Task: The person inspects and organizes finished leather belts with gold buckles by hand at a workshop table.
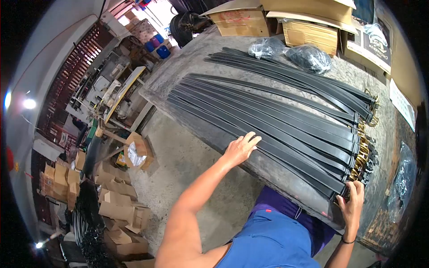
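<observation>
Many black belts lie side by side in a fan across the grey table, their brass-coloured buckles bunched at the right end. My left hand rests on the nearest belts about mid-length, its fingers spread a little. At the buckle end, my right hand touches the nearest belt, thumb and fingers apart around its buckle end; whether it grips the belt is unclear. Behind them lies a second group of belts, its buckles also to the right.
Clear plastic bags and cardboard boxes stand along the table's far side. Another plastic bag and a white sheet lie at the right. Open cardboard boxes are on the floor at the left, near a workbench.
</observation>
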`<state>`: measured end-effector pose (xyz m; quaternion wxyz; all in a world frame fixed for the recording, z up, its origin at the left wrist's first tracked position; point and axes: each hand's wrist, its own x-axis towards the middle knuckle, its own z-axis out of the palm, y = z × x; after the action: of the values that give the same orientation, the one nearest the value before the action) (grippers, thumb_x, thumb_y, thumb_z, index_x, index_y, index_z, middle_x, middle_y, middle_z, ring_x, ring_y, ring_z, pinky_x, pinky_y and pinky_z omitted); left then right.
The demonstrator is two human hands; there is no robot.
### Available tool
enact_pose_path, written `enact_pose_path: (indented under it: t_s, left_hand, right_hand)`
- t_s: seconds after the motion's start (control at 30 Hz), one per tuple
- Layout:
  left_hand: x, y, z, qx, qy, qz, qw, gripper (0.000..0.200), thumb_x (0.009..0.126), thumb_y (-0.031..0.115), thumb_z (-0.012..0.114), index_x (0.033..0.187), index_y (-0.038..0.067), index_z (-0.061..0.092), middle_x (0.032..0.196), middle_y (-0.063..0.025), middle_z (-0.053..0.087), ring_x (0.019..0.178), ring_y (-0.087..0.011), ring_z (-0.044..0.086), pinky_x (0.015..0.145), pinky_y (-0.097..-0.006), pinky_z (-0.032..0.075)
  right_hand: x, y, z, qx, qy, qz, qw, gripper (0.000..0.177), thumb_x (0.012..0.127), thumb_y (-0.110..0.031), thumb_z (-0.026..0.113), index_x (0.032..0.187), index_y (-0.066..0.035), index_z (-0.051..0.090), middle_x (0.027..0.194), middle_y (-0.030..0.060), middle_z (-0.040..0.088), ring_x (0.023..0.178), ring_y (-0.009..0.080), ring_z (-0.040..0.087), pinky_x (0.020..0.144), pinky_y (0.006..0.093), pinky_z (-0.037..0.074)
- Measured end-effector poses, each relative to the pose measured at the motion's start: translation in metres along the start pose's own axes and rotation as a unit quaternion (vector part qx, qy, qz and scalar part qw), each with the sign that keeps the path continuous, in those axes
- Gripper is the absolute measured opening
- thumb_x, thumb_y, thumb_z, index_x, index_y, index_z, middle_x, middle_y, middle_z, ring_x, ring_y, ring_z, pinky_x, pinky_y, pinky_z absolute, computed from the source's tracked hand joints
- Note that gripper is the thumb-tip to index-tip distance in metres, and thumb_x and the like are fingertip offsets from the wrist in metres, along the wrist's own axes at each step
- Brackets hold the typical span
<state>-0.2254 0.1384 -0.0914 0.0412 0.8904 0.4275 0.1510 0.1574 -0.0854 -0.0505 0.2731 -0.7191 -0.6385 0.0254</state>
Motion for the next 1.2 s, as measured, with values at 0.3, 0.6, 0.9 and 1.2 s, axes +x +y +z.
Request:
enact_pose_path:
  t_s: [0.3, 0.6, 0.9, 1.2]
  left_hand:
    - [0.017, 0.005, -0.012, -0.009, -0.029, 0.114, 0.993, 0.044, 0.082, 0.011, 0.06, 0.124, 0.017, 0.05, 0.11, -0.0075, 0.053, 0.087, -0.0275, 0.058, 0.071, -0.0377, 0.051]
    - [0.029, 0.038, -0.018, -0.028, -0.117, 0.107, 0.987, 0.045, 0.085, 0.01, 0.052, 0.129, 0.021, 0.047, 0.124, -0.0098, 0.051, 0.104, -0.0305, 0.057, 0.082, -0.0384, 0.051]
    - [0.026, 0.004, -0.049, 0.045, -0.016, 0.062, 0.997, 0.047, 0.081, 0.001, 0.056, 0.125, 0.02, 0.052, 0.122, -0.0071, 0.053, 0.104, -0.0287, 0.057, 0.083, -0.0374, 0.049]
    - [-0.073, 0.081, -0.016, -0.199, -0.122, 0.087, 0.969, 0.013, 0.075, 0.014, 0.067, 0.078, 0.002, 0.061, 0.085, -0.015, 0.061, 0.083, -0.0301, 0.057, 0.071, -0.0377, 0.047]
  right_hand:
    - [-0.036, 0.002, -0.044, 0.051, 0.02, 0.027, 0.998, 0.057, 0.055, 0.002, 0.069, 0.11, 0.0, 0.053, 0.104, 0.0168, 0.047, 0.097, 0.0331, 0.049, 0.088, 0.0375, 0.04]
    - [-0.07, 0.017, -0.055, 0.069, 0.015, 0.087, 0.994, 0.052, 0.063, -0.003, 0.068, 0.113, 0.001, 0.055, 0.109, 0.0161, 0.047, 0.102, 0.0313, 0.049, 0.09, 0.0346, 0.04]
    - [-0.009, 0.01, -0.019, 0.04, 0.067, -0.038, 0.996, 0.049, 0.065, -0.023, 0.077, 0.107, -0.007, 0.058, 0.103, 0.0115, 0.058, 0.097, 0.0312, 0.054, 0.085, 0.0406, 0.043]
    - [-0.064, 0.006, -0.054, 0.212, 0.019, 0.067, 0.975, 0.03, 0.069, -0.018, 0.075, 0.092, -0.003, 0.063, 0.094, 0.0115, 0.059, 0.09, 0.0265, 0.057, 0.08, 0.0349, 0.047]
